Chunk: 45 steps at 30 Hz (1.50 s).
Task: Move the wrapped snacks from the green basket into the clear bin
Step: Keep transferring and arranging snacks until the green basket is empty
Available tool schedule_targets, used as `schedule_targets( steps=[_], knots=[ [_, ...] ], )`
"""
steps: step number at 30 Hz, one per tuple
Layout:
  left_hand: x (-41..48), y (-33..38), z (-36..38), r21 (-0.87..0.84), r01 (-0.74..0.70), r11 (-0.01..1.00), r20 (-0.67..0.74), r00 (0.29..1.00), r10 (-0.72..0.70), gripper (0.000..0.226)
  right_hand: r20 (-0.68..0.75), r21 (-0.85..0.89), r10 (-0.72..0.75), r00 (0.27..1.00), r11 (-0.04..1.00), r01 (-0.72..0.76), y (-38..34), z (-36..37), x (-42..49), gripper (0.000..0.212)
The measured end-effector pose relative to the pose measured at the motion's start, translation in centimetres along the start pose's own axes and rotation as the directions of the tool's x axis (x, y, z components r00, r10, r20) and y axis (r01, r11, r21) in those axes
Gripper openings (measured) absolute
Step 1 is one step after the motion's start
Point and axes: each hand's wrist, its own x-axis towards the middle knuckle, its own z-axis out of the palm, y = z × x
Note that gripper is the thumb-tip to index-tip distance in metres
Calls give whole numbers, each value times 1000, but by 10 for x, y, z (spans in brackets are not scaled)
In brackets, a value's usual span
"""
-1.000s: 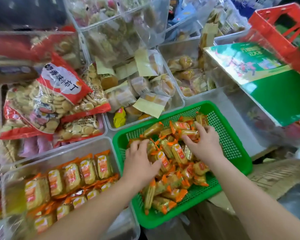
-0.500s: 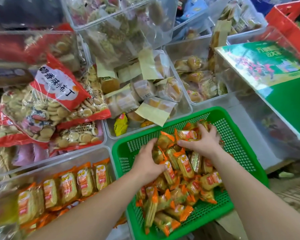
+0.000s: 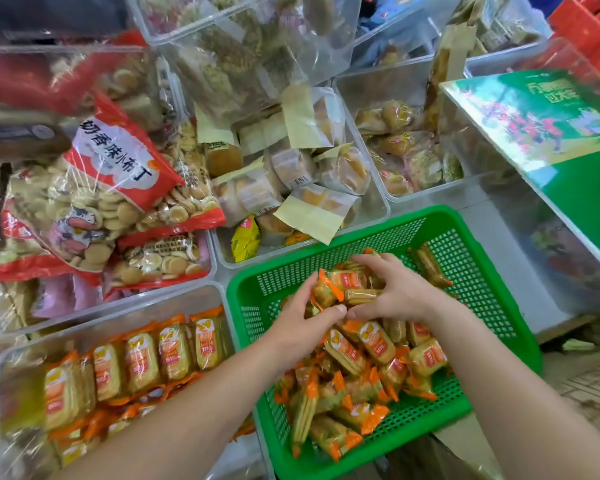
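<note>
Both hands work as one scoop: the left hand [image 3: 303,308] and right hand [image 3: 395,294] clamp a bunch of wrapped snacks [image 3: 347,289] between them inside the green basket [image 3: 492,306], gathering several for one trip to the clear bin [image 3: 111,320] beside it.

Both hands [image 3: 354,299] have closed around gathered snacks [image 3: 347,287].

the left hand [image 3: 305,312] and right hand [image 3: 399,293] are bare, uncovered from fingertips to wrist; the left forearm [image 3: 187,410] and right forearm [image 3: 499,379] are bare too, smooth right down to where the lower edge cuts them off; the left thumbnail [image 3: 341,309] is short and rounded, trimmed close; the right hand's knuckles show as soft creases
</note>
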Motion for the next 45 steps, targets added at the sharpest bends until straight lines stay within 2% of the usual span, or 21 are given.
schedule_targets(
  steps=[3,7,10,14,16,21,27,31,35,41,43,45],
  knots=[
    [-9,-6,1,-21,-23,1000,-22,1000,22,97,-27,225,-55,998,972,60,-13,13,-14,96],
    [-15,-6,1,-60,-90,994,-87,993,84,103,23,595,-67,997,803,41,-24,34,-22,96],
    [-19,-6,-3,-33,-108,994,-98,990,104,103,51,720,-34,998,694,-13,-29,41,-26,83],
    [-22,-5,-6,80,-121,990,-90,988,128,120,-4,741,-23,1000,671,19,-41,47,-38,43],
    [-22,-6,-6,121,-137,983,-101,984,149,116,-22,761,9,1000,648,11,-40,54,-39,37],
    [-24,-10,0,183,-229,956,-124,959,254,86,-105,758,108,989,652,9,-36,64,-37,38],
    [-24,-9,3,119,-277,954,-48,958,284,95,-120,804,116,986,593,29,-31,70,-44,38],
    [-28,-5,-1,119,-315,942,-88,941,326,76,-196,801,141,970,594,75,-39,64,-52,46],
    [-38,-2,-14,75,-324,943,-192,923,333,72,-317,797,232,920,591,126,-49,61,-68,57],
    [-69,11,-33,-62,-384,921,-268,896,355,69,-556,713,213,804,620,328,-66,66,-108,67],
    [-81,13,-38,-95,-399,912,-281,890,360,66,-580,700,211,787,623,349,-71,68,-120,69],
    [-93,11,-44,-119,-399,909,-298,888,351,66,-560,700,197,805,632,332,-77,74,-127,70]
  ],
)
